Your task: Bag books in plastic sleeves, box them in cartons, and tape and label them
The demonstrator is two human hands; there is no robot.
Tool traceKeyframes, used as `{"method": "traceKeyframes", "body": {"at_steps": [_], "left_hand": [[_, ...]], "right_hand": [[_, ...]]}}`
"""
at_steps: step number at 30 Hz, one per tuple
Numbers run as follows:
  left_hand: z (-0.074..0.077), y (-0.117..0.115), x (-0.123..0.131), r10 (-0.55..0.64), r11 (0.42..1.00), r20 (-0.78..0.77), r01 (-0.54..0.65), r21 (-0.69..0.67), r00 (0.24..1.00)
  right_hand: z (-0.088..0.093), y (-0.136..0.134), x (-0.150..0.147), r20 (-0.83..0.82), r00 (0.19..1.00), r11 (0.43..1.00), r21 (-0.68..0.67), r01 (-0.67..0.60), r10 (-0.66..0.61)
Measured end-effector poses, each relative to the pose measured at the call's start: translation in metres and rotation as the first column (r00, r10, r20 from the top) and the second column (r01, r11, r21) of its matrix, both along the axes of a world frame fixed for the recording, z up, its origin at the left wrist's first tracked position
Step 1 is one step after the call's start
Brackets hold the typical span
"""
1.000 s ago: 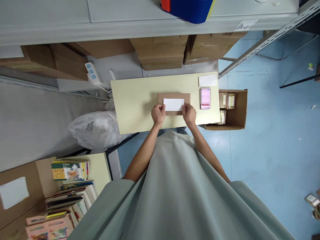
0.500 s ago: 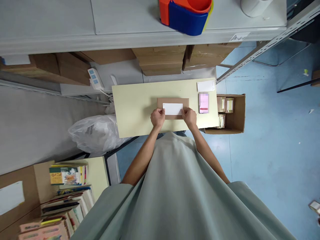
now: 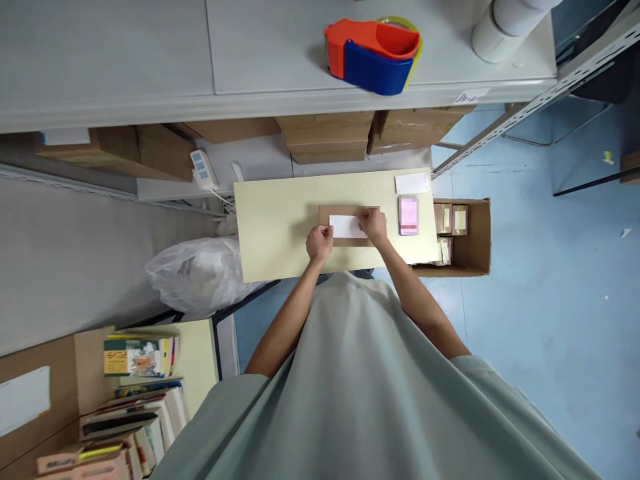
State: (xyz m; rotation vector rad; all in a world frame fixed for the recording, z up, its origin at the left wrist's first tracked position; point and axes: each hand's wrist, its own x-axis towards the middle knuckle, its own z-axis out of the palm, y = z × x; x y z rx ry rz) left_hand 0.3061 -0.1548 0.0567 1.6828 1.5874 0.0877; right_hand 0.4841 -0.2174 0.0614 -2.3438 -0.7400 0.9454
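On the pale yellow table lies a flat brown cardboard package, with a white label over its middle. My left hand is closed, its thumb and finger pinching the label's left edge. Closed as well, my right hand pinches at the label's upper right corner and covers that end. Whether the label's underside touches the package all over cannot be made out. To the right of the hands lie a pink stack of slips or cards and a white slip.
A shelf with a red and blue tape dispenser and white rolls crosses ahead. An open carton stands right of the table. At left are a plastic bag, a power strip and books.
My right hand has moved up along the label's right end, from its edge to the upper corner. My left hand stays at the left edge. The view has tilted slightly upward.
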Motion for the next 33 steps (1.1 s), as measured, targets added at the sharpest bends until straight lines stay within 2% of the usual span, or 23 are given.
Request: {"method": "traceKeyframes", "body": {"at_steps": [2, 5, 9, 13, 16, 19, 22, 25, 27, 30, 33], "left_hand": [[0.0, 0.0, 0.0, -0.009, 1.0, -0.006, 0.009, 0.009, 1.0], [-0.002, -0.001, -0.001, -0.024, 1.0, -0.014, 0.025, 0.018, 1.0], [-0.006, -0.001, -0.002, -0.061, 0.997, -0.024, 0.062, 0.049, 0.998], [-0.011, 0.002, -0.005, -0.132, 0.987, -0.033, 0.134, 0.086, 0.991], [-0.015, 0.006, -0.01, -0.16, 0.983, -0.048, 0.163, 0.08, 0.986], [-0.02, 0.012, -0.015, -0.16, 0.987, -0.016, 0.16, 0.009, 0.987], [-0.023, 0.016, -0.021, -0.111, 0.986, 0.088, 0.121, -0.119, 0.99], [-0.026, 0.019, -0.024, -0.029, 0.971, 0.197, 0.074, -0.226, 0.98], [-0.027, 0.02, -0.025, 0.016, 0.963, 0.235, 0.048, -0.264, 0.972], [-0.027, 0.02, -0.026, 0.064, 0.956, 0.271, 0.018, -0.291, 0.96], [-0.026, 0.02, -0.025, 0.1, 0.951, 0.31, 0.001, -0.311, 0.945]], "right_hand": [[0.0, -0.004, -0.012, -0.018, 0.992, 0.991, -0.046, -0.125, 0.124], [0.0, -0.003, -0.027, -0.062, 0.954, 0.945, -0.131, -0.298, 0.293], [-0.001, 0.023, -0.032, -0.144, 0.919, 0.901, -0.19, -0.389, 0.366], [-0.001, 0.051, -0.033, -0.086, 0.943, 0.92, -0.21, -0.332, 0.321], [-0.001, 0.057, -0.037, -0.033, 0.949, 0.926, -0.214, -0.312, 0.313], [0.001, 0.057, -0.04, -0.025, 0.954, 0.926, -0.235, -0.295, 0.297], [0.004, 0.052, -0.045, -0.022, 0.958, 0.927, -0.247, -0.282, 0.285], [0.007, 0.038, -0.05, -0.081, 0.951, 0.92, -0.239, -0.309, 0.299], [0.007, 0.021, -0.05, -0.154, 0.952, 0.931, -0.217, -0.293, 0.264], [0.005, -0.011, -0.036, -0.259, 0.957, 0.969, -0.172, -0.177, 0.129], [0.003, -0.032, -0.007, -0.293, 0.956, 0.986, -0.158, -0.05, 0.002]]}}
